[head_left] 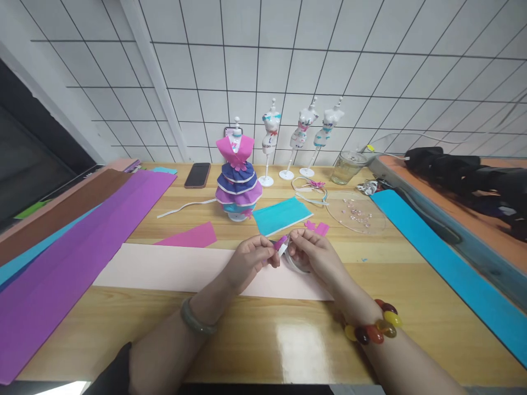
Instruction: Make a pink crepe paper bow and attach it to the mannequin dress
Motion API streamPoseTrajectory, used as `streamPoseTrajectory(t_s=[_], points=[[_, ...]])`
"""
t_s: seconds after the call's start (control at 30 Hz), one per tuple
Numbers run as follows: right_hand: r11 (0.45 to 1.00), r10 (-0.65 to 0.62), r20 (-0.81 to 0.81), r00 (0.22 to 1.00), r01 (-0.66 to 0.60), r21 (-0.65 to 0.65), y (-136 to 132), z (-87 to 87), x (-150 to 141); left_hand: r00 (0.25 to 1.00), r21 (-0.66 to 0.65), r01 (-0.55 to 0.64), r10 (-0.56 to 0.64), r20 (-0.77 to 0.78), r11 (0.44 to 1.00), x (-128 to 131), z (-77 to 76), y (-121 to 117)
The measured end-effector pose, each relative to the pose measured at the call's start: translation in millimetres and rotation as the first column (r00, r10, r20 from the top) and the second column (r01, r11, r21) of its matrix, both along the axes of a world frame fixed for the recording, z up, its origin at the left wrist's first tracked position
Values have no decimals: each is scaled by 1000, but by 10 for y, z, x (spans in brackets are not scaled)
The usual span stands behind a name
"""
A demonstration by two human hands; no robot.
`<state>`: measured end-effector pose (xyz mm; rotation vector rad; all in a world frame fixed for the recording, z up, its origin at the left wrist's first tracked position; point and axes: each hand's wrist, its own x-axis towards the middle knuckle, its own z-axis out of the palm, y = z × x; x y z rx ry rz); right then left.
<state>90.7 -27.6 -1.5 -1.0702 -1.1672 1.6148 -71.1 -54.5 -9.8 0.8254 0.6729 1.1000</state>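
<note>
My left hand [253,260] is closed in a pinch on a small purple strip [281,242] with white along it. My right hand [315,252] pinches the other end, its fingertips partly hiding the piece. A curved white band [297,267], perhaps a roll of tape, shows under the right hand. Beneath both hands lies a long pale pink sheet [164,266]. Just beyond them are a turquoise piece [282,215] with a white edge and small pink cutouts [319,227]. A mini mannequin [237,181] wears a pink, blue and purple ruffled dress.
Three white mini mannequins [303,129] stand at the back beside a glass jar [348,167]. A clear plate [356,213] holds small pink gems. Purple sheets [94,236] lie left, a blue strip [444,263] right. A phone [197,175] and a pink piece [191,237] are on the table.
</note>
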Motion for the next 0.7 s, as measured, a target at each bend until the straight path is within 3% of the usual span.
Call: streamPoseTrajectory(t_s=[0.17, 0.27, 0.4, 0.53, 0.7], points=[[996, 17, -85, 996, -25, -90, 17, 1, -9, 998, -17, 62, -62, -9, 998, 15, -8, -15], [997, 1, -104, 995, -9, -79, 30, -16, -18, 997, -42, 75, -76, -32, 996, 12, -13, -19], [1000, -2, -98, 995, 0, -18, 25, -20, -32, 995, -18, -27, 26, -93, 999, -4, -26, 3], [998, 63, -32, 998, -63, -13, -14, -20, -43, 995, -55, -104, 104, -1, 993, -13, -24, 29], [987, 157, 51, 986, -158, 24, -59, -14, -68, 990, -139, -9, 29, 140, 990, -21, 3, 30]])
